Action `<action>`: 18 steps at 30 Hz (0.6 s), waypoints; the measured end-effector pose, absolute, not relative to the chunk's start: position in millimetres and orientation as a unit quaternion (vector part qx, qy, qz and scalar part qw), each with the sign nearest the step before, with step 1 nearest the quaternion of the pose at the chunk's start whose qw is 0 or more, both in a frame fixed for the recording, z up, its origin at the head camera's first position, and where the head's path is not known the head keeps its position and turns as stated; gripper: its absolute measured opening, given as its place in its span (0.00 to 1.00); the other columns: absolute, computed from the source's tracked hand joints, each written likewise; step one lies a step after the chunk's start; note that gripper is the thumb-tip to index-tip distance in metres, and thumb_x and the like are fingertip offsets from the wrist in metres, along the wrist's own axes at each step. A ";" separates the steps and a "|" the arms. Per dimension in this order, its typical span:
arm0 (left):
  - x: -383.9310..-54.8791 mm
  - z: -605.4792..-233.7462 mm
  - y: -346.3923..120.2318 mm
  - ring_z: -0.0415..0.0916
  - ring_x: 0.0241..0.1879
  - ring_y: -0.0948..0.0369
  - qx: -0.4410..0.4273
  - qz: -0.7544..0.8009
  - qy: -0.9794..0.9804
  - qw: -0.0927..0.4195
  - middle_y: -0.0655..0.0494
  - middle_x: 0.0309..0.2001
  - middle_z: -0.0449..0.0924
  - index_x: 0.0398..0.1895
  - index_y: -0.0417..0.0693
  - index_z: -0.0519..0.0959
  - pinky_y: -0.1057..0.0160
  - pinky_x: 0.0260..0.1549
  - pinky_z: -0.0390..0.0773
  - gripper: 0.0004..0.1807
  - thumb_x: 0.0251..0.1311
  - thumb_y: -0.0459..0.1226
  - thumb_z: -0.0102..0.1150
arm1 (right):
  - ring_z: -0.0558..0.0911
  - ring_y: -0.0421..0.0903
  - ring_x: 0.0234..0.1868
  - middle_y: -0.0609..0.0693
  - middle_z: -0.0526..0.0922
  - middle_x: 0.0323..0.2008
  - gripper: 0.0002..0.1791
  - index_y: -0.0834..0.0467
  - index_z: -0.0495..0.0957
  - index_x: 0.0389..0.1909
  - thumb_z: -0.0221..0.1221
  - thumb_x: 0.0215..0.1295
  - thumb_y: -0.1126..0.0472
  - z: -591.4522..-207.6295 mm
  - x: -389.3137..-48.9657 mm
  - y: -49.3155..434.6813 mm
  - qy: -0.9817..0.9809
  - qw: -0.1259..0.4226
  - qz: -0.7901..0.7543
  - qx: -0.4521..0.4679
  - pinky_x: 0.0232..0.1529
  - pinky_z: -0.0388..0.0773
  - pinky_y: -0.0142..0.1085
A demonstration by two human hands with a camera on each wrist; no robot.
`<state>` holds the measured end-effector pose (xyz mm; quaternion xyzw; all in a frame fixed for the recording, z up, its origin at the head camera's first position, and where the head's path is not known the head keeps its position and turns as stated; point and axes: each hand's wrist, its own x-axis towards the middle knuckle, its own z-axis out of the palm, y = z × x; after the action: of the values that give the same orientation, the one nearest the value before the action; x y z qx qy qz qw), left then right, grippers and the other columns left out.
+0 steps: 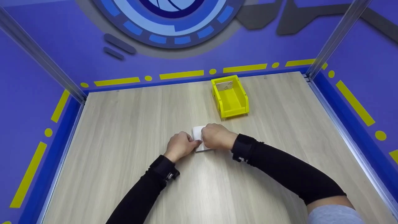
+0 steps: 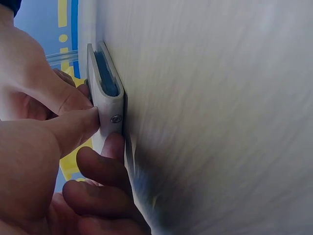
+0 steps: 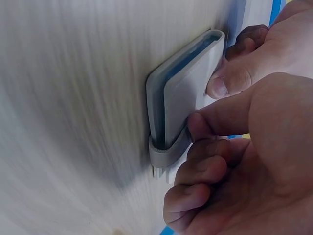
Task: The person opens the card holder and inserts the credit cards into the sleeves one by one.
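A small white card holder (image 1: 198, 133) lies on the table between both hands, with bluish inner sleeves visible at its edge. My left hand (image 1: 180, 144) pinches its spine, thumb on the top cover and a fingertip low against the side, near a round metal snap (image 2: 116, 119). From the other side, my right hand (image 1: 217, 136) holds the strap (image 3: 168, 152) that wraps the card holder's open edge. The right thumb lies at the strap's end, and the other fingers are curled under. Part of the cover is hidden by the right hand in the head view.
Beyond the hands, a yellow open-front bin (image 1: 231, 96) stands near the back wall, with a white label inside. Blue-purple printed panels (image 1: 186, 62) enclose the wooden table (image 1: 124, 124) at the back and sides. Metal posts (image 1: 337, 39) rise at the back corners.
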<state>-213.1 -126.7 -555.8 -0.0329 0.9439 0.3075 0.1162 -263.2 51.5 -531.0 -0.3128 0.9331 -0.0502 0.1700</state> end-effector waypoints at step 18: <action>-208.9 -552.5 -126.3 0.69 0.21 0.61 -0.016 0.312 0.946 0.088 0.64 0.18 0.72 0.15 0.56 0.78 0.62 0.23 0.64 0.25 0.68 0.53 0.73 | 0.84 0.56 0.34 0.55 0.81 0.27 0.20 0.60 0.80 0.27 0.58 0.82 0.55 -539.0 -260.4 68.7 0.930 0.125 -0.137 -0.316 0.42 0.84 0.54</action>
<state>-208.9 -126.3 -552.5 -0.0163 0.9459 0.3120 0.0876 -260.4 68.7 -539.0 -0.3163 0.9304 -0.1368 0.1246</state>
